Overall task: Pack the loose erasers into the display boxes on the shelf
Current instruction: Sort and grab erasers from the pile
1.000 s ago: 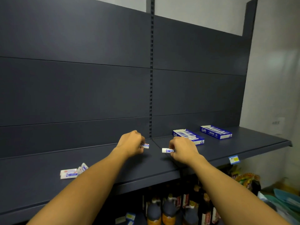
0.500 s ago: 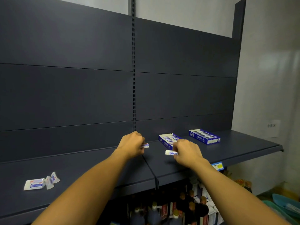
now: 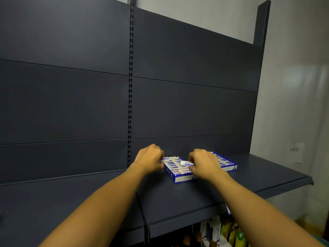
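Two blue-and-white display boxes sit on the dark shelf (image 3: 178, 196). The nearer box (image 3: 178, 172) lies between my hands and holds several erasers. My left hand (image 3: 149, 160) pinches a white-and-blue eraser (image 3: 164, 159) at that box's far left corner. My right hand (image 3: 204, 164) pinches another eraser (image 3: 186, 163) just above the box's right side. The second box (image 3: 227, 162) lies behind my right hand, partly hidden by it.
A slotted upright (image 3: 130, 86) splits the dark back panel. The shelf's front edge runs low across the view, with a blue price tag (image 3: 228, 210) under it. Bottles and packaged goods (image 3: 229, 232) stand on the level below. A pale wall (image 3: 293, 104) is at right.
Both hands carried their erasers rightward along the shelf and now hover at the nearer box. The view swung right, so the loose erasers at left are out of frame.
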`<state>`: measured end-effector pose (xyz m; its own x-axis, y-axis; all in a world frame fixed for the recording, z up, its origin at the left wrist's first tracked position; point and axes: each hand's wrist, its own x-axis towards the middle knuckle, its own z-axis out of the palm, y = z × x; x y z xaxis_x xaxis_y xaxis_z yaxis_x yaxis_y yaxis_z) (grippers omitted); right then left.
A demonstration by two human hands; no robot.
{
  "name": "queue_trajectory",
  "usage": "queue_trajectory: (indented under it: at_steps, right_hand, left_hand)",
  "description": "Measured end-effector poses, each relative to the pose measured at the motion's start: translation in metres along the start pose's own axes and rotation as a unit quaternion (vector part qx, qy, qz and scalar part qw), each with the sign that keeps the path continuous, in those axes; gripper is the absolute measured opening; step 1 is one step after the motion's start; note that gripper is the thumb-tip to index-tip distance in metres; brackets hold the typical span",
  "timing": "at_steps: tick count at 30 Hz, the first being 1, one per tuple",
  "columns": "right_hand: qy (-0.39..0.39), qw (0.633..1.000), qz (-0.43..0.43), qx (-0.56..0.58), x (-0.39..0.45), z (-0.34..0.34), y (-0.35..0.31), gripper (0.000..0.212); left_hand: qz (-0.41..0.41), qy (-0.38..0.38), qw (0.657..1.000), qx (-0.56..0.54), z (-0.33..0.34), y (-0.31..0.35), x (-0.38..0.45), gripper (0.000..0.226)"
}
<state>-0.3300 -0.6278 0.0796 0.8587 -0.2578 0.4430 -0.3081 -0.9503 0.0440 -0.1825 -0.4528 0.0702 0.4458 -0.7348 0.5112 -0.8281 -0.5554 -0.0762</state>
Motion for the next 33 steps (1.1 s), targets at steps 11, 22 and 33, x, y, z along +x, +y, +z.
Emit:
queue_trajectory:
  at_steps: [11,22,33]
  right_hand:
    - [-0.01,0.999,-0.02,0.027,0.067,0.04,0.037,0.026]
    - [-0.025,0.992,-0.085,0.091,0.105,0.085,0.065,0.027]
    - [-0.036,0.964,-0.109,0.238,0.111,0.122,0.1,0.023]
  left_hand:
    - [-0.009,-0.035,0.999,-0.001,0.045,-0.015,0.061,0.03]
    - [-0.076,-0.083,0.992,-0.048,0.065,-0.003,0.077,0.028]
    - [-0.144,-0.098,0.98,-0.098,0.087,0.026,0.073,0.032]
